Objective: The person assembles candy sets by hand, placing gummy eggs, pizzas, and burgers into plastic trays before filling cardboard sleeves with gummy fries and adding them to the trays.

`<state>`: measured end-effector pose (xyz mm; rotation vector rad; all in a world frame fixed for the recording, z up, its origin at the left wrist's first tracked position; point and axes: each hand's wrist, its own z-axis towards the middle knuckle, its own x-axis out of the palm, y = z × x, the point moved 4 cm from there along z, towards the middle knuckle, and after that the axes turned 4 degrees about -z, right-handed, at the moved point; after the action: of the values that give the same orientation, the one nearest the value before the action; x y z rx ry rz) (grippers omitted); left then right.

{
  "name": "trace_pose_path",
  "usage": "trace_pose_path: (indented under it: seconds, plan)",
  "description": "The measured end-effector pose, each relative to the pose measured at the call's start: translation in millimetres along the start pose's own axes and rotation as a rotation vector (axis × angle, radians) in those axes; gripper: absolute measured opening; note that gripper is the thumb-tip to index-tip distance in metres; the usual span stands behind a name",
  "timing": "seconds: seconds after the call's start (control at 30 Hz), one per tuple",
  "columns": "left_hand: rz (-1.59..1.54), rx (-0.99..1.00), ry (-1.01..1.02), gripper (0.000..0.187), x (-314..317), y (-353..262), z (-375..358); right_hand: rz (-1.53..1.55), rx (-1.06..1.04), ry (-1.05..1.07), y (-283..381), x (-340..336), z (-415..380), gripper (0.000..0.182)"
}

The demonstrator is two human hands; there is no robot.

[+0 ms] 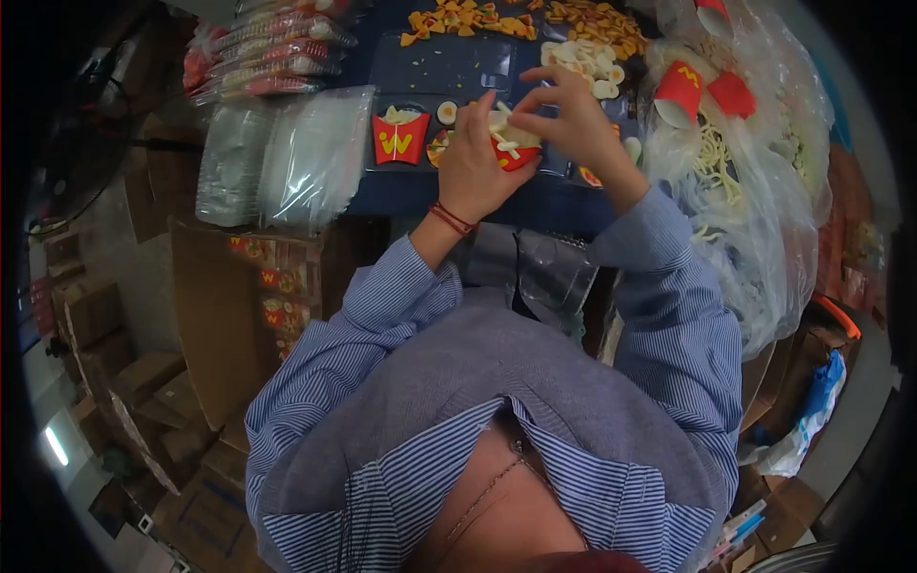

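Note:
My left hand (471, 177) is closed around a small red toy fries carton (519, 159), tilted, with yellow marks partly covered by the fingers. Pale toy fries (501, 121) stick out of its opening. Over that opening is my right hand (570, 113), its thumb and index finger pinched at the fries and the other fingers raised. To the left, a filled red fries carton (399, 141) with a yellow logo lies in a clear tray. A toy egg half (446, 113) and a small round burger-like piece (438, 149) sit between it and my left hand.
Stacked clear plastic packs (315, 158) lie at the left, filled packs (277, 57) behind them. Orange-yellow toy pieces (468, 19) and white egg pieces (585, 62) are heaped at the back. A clear bag (755, 220) at right holds fries and a red carton (678, 94).

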<state>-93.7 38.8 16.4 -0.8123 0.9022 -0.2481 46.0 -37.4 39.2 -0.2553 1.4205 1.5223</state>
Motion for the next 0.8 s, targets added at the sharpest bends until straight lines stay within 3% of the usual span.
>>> trace_pose_path:
  seconds: [0.03, 0.1, 0.17, 0.3, 0.37, 0.5, 0.57, 0.67, 0.8]
  plan:
    - [-0.018, 0.069, -0.005, 0.089, 4, -7, 1, -0.185, -0.04, -0.012, 9, 5, -8, 0.016]
    - [-0.041, 0.144, -0.006, 0.089, 6, -17, 2, -0.22, -0.072, 0.003, 6, 7, -12, 0.018]
    - [-0.033, 0.183, 0.052, 0.086, 8, -22, 3, 0.167, 0.026, 0.348, 1, 13, -13, 0.023]
    - [-0.081, 0.107, 0.059, 0.083, 23, -26, 5, 0.367, 0.141, 0.352, -9, -12, -20, 0.027]
    - [-0.007, 0.146, -0.053, 0.078, 25, -28, 7, 0.075, 0.113, 0.117, 9, -42, -29, 0.028]
    - [0.015, 0.12, -0.02, 0.079, 30, -36, 10, -0.044, 0.126, 0.133, 25, -42, -45, 0.024]
    - [0.002, 0.167, -0.007, 0.08, 32, -40, 8, -0.199, -0.077, 0.068, 31, -38, -47, 0.022]
    - [-0.053, 0.294, -0.044, 0.082, 30, -43, 5, -0.037, -0.143, 0.045, 25, -40, -39, 0.02]
    - [-0.151, 0.197, 0.011, 0.089, 31, -40, 3, -0.036, -0.162, 0.142, 20, -36, -36, 0.016]
